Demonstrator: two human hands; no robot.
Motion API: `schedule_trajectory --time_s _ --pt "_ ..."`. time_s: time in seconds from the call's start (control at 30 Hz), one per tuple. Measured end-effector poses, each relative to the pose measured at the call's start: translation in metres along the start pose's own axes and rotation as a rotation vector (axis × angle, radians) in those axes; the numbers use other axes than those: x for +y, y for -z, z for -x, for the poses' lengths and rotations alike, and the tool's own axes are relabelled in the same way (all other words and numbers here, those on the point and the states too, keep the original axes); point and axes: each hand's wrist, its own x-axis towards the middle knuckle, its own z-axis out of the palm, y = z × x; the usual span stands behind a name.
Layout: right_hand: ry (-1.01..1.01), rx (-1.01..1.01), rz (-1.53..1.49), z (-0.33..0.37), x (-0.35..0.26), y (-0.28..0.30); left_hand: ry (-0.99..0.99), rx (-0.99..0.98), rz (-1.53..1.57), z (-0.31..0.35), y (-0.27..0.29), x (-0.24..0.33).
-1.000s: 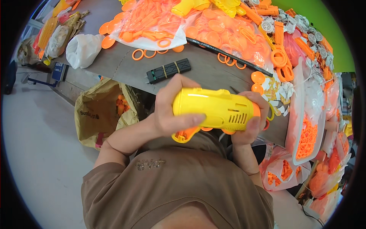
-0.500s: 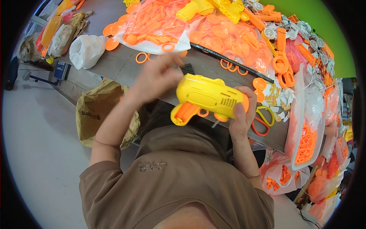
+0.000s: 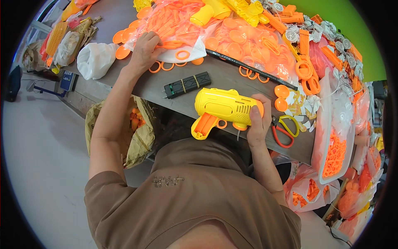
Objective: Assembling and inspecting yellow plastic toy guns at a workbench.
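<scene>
My right hand [image 3: 259, 121] grips a yellow toy gun [image 3: 224, 104] by its round orange end, thumb across the near side. The gun's handle hangs down at the left, and its inside shows orange. An orange trigger ring [image 3: 221, 124] sits beside the handle. My left hand [image 3: 145, 50] reaches to the near left edge of a clear bag of orange plastic parts [image 3: 174, 25]. Its fingers curl down among the parts, and what is between them is hidden. Several orange rings [image 3: 167, 66] lie close to that hand. A black battery-box-like piece with bands [image 3: 187, 84] rests on the table.
Scissors [image 3: 286, 132] with red and yellow-green handles lie right of the gun. Beyond them stands a clear tub [image 3: 317, 166] of small orange parts. A black bar [image 3: 248, 68] crosses the table before the bags. An open yellowish sack [image 3: 143, 145] stands below the table's left edge.
My left hand has moved from beside the gun, leftward and away from me, to the bag of orange parts. The black piece now shows fully. The gun has shifted slightly and stays in my right hand.
</scene>
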Motion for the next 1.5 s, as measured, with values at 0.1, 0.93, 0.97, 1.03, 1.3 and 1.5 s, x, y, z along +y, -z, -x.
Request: schedule_trajectory --time_s 0.1,0.93,0.97,1.03,1.3,1.5 --pt "-0.023 0.015 -0.024 0.0 0.0 -0.001 -0.023 -0.019 0.022 0.0 0.002 -0.001" --pt "-0.01 -0.022 -0.005 0.001 -0.002 0.0 0.278 -0.145 0.107 0.024 0.02 0.025" --pt "-0.005 -0.018 -0.005 0.001 -0.002 0.0 0.277 -0.145 0.107 0.025 0.019 0.023" --pt "0.012 -0.015 -0.019 0.001 0.0 0.0 0.194 -0.037 0.052 0.025 0.018 0.022" --pt "-0.036 -0.043 -0.103 0.004 -0.002 0.003 0.474 -0.187 0.72 0.003 0.071 0.116" --pt "0.157 -0.184 -0.025 -0.003 -0.008 0.009 0.274 -0.467 0.777 0.008 0.057 0.166"
